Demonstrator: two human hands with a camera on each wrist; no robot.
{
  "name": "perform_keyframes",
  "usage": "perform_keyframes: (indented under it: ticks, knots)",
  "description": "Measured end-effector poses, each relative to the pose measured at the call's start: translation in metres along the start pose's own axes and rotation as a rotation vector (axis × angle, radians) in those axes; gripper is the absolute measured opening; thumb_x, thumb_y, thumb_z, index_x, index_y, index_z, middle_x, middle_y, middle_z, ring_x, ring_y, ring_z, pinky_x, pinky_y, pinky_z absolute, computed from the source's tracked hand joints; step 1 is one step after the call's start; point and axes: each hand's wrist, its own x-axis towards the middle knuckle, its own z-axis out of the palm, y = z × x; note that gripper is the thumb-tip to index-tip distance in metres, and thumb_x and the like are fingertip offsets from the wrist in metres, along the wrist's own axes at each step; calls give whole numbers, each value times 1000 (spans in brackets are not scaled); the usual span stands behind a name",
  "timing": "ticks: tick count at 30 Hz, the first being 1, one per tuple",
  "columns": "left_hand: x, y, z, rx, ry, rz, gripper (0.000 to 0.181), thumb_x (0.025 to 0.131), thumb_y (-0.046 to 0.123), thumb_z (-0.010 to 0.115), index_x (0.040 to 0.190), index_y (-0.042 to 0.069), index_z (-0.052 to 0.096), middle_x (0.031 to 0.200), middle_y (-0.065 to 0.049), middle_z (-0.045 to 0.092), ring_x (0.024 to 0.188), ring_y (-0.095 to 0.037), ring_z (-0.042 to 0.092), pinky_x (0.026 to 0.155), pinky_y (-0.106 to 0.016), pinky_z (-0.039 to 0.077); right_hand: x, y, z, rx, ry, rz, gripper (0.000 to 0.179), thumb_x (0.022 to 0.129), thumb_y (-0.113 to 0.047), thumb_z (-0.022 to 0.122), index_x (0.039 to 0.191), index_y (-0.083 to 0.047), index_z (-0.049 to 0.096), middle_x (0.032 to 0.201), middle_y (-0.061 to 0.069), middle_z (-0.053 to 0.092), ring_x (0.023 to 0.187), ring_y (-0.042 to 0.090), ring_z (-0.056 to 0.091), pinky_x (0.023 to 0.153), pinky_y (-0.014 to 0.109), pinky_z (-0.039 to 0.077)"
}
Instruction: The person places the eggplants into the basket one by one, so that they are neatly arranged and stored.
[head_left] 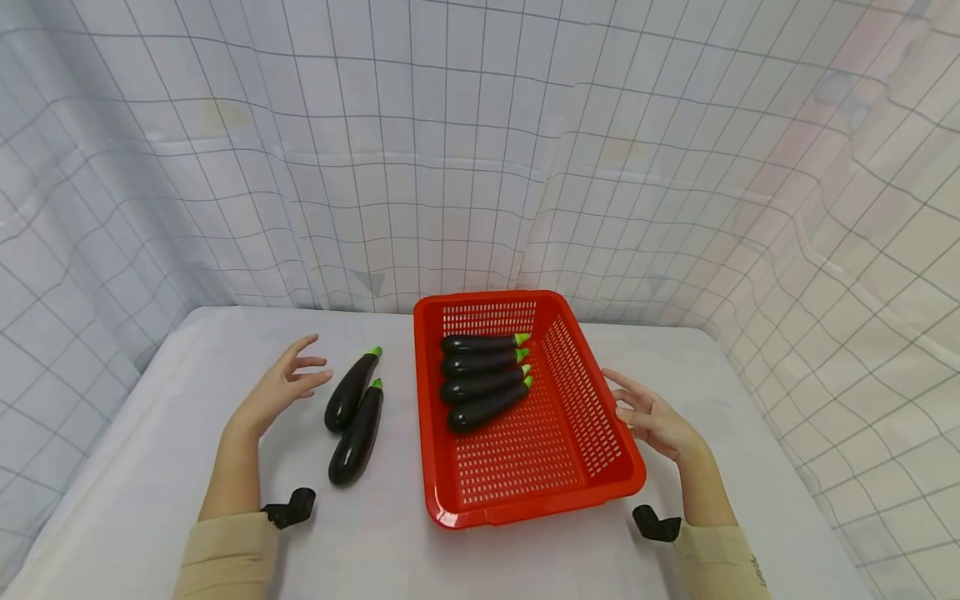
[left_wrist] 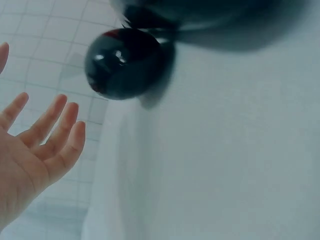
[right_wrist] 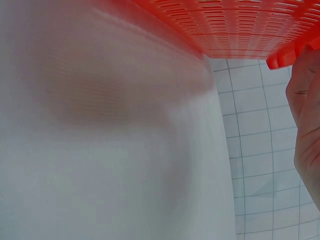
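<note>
Two dark, glossy eggplants with green stem ends lie side by side on the table left of the basket: the farther eggplant [head_left: 350, 392] and the nearer eggplant [head_left: 357, 437]. My left hand [head_left: 279, 385] hovers just left of them with fingers spread, holding nothing. A rounded eggplant end [left_wrist: 122, 64] shows large in the left wrist view, apart from the fingers [left_wrist: 60, 127]. The red perforated plastic basket [head_left: 517, 508] has several eggplants [head_left: 486, 387] in a row inside. On its right side, my right hand [head_left: 648, 417] has its loosely extended fingers at the rim.
A white cloth covers the table [head_left: 397, 550]. White grid-patterned curtains [head_left: 480, 167] hang behind and on both sides. Each wrist wears a small black camera mount, the left mount [head_left: 291, 507] and the right mount [head_left: 656, 525].
</note>
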Motion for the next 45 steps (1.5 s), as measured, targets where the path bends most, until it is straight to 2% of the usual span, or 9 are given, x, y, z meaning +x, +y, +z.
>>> perform_keyframes:
  ticks: [3,5,8,12,17,20,25,37,45]
  knots:
    - [0,-12,0,-36,-42,-29,76,93,30,54,148,15,4,135,-26,34,103,-7,50,88,-37,44,0,0,0,5,-1,-2,58,94,6,39,146,-8,17,115,10,52,96,19,60,74,34,53]
    - [0,-17,0,-62,-65,-42,76,92,30,54,148,14,4,135,-27,34,99,-1,50,87,-37,45,0,-1,1,6,2,-2,58,94,7,39,146,-8,18,115,10,51,96,19,60,74,34,53]
    - [-1,-23,2,-77,-107,-56,77,92,28,55,148,13,4,134,-29,34,98,-4,53,85,-39,47,0,-1,1,5,6,2,59,93,7,39,146,-7,18,115,11,51,96,19,60,74,34,53]
    - [-1,-28,4,-80,-154,-80,78,92,27,55,148,13,3,133,-31,36,104,-15,55,85,-40,48,0,-2,2,3,12,9,59,93,7,39,146,-7,18,116,11,51,97,19,60,74,34,53]
    - [-1,-30,4,-93,-181,-91,79,91,25,57,148,11,4,133,-34,35,112,-32,51,85,-43,47,0,-2,2,2,18,11,59,93,6,40,146,-8,18,116,10,52,97,19,60,74,34,53]
    - [0,-29,4,-82,-198,-99,77,91,23,57,148,10,7,133,-36,34,112,-38,49,84,-43,48,0,-1,1,-1,20,15,59,93,7,39,146,-8,18,115,10,52,96,19,61,74,34,53]
    - [2,-28,3,-53,-226,-120,78,88,24,60,147,10,11,134,-36,31,111,-37,49,84,-43,48,1,0,1,-1,22,16,59,93,7,39,146,-7,17,114,9,53,96,19,61,74,35,53]
    - [10,-23,6,32,-257,-167,81,85,28,64,147,10,14,129,-31,35,98,-24,53,78,-37,49,0,-1,2,8,6,4,59,93,6,39,146,-5,15,115,9,53,97,19,60,75,35,52]
    - [10,-22,10,71,-263,-143,80,84,29,65,146,10,18,130,-33,33,97,-25,54,74,-34,49,0,-1,1,8,10,7,58,94,6,38,146,-7,17,115,10,52,97,19,60,76,35,52]
